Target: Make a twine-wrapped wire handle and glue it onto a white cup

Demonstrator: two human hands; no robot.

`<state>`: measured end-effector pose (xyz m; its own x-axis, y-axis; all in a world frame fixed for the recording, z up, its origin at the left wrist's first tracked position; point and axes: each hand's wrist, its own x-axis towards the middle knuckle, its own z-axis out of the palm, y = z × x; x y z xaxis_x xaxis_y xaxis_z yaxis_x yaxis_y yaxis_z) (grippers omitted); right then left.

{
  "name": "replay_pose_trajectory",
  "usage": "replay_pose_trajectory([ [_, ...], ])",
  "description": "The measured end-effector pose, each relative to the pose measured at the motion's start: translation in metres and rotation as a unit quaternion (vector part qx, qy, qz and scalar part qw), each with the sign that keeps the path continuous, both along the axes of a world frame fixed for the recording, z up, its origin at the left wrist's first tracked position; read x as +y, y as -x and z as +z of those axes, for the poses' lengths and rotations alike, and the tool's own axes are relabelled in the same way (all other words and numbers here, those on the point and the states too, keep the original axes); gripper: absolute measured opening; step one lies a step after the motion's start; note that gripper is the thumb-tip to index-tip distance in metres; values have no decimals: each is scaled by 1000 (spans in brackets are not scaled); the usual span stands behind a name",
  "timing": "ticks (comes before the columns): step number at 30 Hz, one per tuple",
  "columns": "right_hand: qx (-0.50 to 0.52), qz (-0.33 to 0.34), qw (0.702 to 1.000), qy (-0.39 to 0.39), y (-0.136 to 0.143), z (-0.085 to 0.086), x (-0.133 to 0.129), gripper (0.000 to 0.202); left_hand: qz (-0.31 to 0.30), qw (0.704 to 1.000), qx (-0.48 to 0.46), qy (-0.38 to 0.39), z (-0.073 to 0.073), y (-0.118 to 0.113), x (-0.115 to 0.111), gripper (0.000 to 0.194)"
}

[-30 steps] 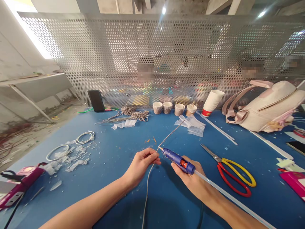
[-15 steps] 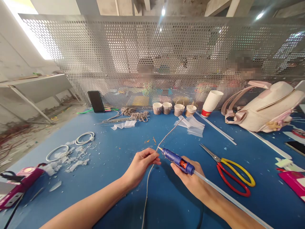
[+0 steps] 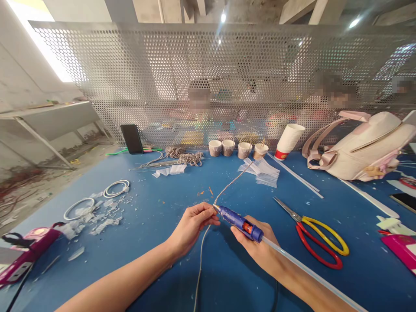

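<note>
My left hand pinches a thin grey-beige cord between thumb and fingers. One end of the cord rises stiffly up and to the right; the rest hangs down toward me. My right hand is wrapped around a blue hot glue gun, whose trigger area is hidden by the hand. A long clear glue stick sticks out of its back. The gun's metal tip is at the cord, right beside my left fingertips; whether it touches is too small to tell.
Scissors with red and yellow handles lie to the right. Farther back stand small decorated cups, stacked paper cups, a backpack and a phone. Cord bundles lie behind. White rings and a power strip are left.
The glue gun's tip has moved slightly left and down along the cord, closer to my left fingertips. My left hand keeps its pinch on the cord.
</note>
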<state>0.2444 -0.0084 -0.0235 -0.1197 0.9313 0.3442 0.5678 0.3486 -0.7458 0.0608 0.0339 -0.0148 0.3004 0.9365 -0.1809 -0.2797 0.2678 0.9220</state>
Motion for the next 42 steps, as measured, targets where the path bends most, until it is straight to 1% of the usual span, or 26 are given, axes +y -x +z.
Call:
replay_pose_trajectory([
  [3, 7, -3, 1000, 10, -2, 2, 0, 30, 3, 1000, 3, 2, 1, 0, -1, 19],
  [7, 31, -25, 999, 8, -6, 2, 4, 32, 5, 1000, 12, 9, 3, -1, -2, 19],
  [11, 34, -6, 999, 25, -5, -4, 5, 31, -7, 1000, -11, 24, 2, 0, -1, 18],
  [14, 18, -2, 1000, 20, -3, -7, 3, 30, -16, 999, -34, 38, 1, 1, 0, 16],
  [17, 20, -24, 999, 13, -5, -9, 3, 32, -17, 998, -48, 46, 1, 1, 1, 16],
  [20, 38, -55, 997, 32, -8, -8, 4, 36, -21, 997, -52, 47, 1, 2, 1, 17],
  [22, 40, -64, 996, 46, -9, -9, 4, 39, -28, 997, -52, 49, 1, 2, 2, 17],
  [25, 34, -54, 997, 52, -8, -11, 3, 39, -39, 996, -57, 53, 0, 3, 2, 18],
  [28, 35, -44, 998, 42, -6, -11, 1, 36, -45, 996, -59, 50, 0, 3, 2, 19],
  [35, 49, -72, 994, 62, -7, -8, 3, 42, -30, 996, -57, 55, 0, 3, 2, 21],
  [42, 39, -50, 996, 59, -4, -8, 0, 38, -31, 997, -58, 38, -3, 3, 3, 22],
])
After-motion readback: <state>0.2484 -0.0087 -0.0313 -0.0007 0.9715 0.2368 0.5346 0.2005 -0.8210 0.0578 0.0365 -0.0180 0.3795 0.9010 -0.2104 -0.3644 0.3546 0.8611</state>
